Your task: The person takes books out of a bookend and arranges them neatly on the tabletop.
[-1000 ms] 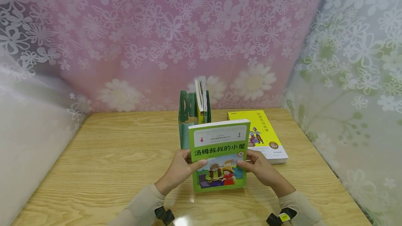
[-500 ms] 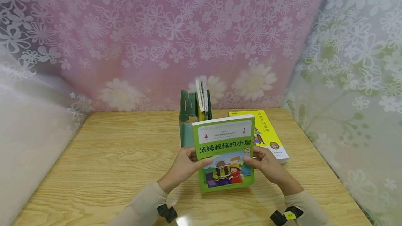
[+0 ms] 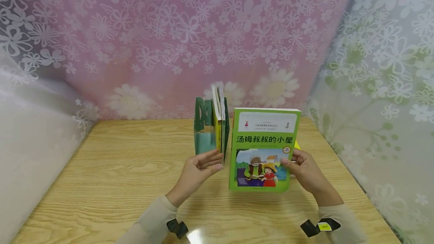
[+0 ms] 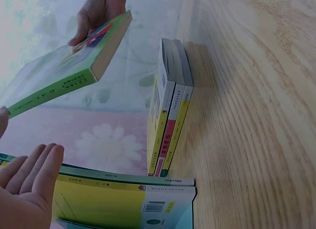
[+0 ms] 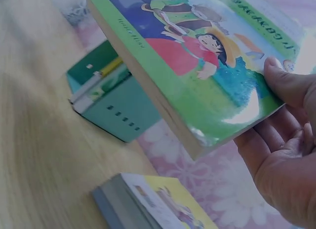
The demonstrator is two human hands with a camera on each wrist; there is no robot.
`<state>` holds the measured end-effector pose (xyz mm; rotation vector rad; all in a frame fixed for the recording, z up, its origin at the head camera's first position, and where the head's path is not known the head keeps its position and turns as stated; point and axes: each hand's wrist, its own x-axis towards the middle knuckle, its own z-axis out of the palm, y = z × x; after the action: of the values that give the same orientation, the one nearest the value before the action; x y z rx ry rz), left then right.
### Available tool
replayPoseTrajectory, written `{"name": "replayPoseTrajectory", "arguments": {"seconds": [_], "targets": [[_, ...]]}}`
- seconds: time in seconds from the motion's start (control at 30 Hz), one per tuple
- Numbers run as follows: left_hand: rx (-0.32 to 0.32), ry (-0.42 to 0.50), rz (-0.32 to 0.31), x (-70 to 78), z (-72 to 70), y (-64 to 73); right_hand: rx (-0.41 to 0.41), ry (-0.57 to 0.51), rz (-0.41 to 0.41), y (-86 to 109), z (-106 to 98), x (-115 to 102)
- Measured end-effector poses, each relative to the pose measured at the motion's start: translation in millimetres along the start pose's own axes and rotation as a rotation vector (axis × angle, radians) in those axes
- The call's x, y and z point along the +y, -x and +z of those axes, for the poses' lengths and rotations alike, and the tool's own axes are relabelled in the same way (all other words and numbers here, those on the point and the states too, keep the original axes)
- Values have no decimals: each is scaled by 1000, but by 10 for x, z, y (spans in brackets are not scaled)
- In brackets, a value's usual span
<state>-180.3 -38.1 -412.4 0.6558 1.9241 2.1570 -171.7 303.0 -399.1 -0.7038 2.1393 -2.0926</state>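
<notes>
A green picture-cover book (image 3: 262, 153) is held up off the table by my right hand (image 3: 310, 170), thumb on the front cover and fingers behind its right edge. Its cover faces me, with two figures reading below the title. My left hand (image 3: 200, 172) is apart from that book, fingers extended and holding nothing. It is close in front of a green bookend holder (image 3: 203, 138), where two thin books (image 3: 218, 123) stand upright against the right side. In the left wrist view the left fingers (image 4: 47, 174) overlap the yellow cover of a standing book.
Behind the green book lies a stack of yellow-covered books (image 4: 168, 110), mostly hidden in the head view. The wooden table (image 3: 135, 161) meets a pink flowered curtain (image 3: 152, 48) at the back and pale curtains at both sides.
Both hands held the green book before; the left has let go and its fingers have straightened. The right hand has carried the book rightward and up, now covering most of the yellow stack.
</notes>
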Motion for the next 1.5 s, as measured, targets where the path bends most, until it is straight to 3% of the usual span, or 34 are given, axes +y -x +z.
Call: {"name": "replayPoseTrajectory", "arguments": {"seconds": [0.27, 0.5, 0.7, 0.93, 1.2, 1.5], "targets": [[155, -57, 18, -33, -10, -18, 127, -13, 34, 20, -224, -58], [190, -87, 13, -95, -26, -23, 258, -56, 132, -43, -510, 34], [188, -97, 14, -162, -48, -32, 330, 19, 268, -164, -764, 94], [184, -89, 25, -175, -48, -36, 296, 148, 423, -321, -960, 202], [192, -118, 24, -177, -60, -57, 294, 171, 488, -487, -1058, 429], [217, -115, 15, -180, -70, -95, 279, 318, 598, -611, -1102, 593]]}}
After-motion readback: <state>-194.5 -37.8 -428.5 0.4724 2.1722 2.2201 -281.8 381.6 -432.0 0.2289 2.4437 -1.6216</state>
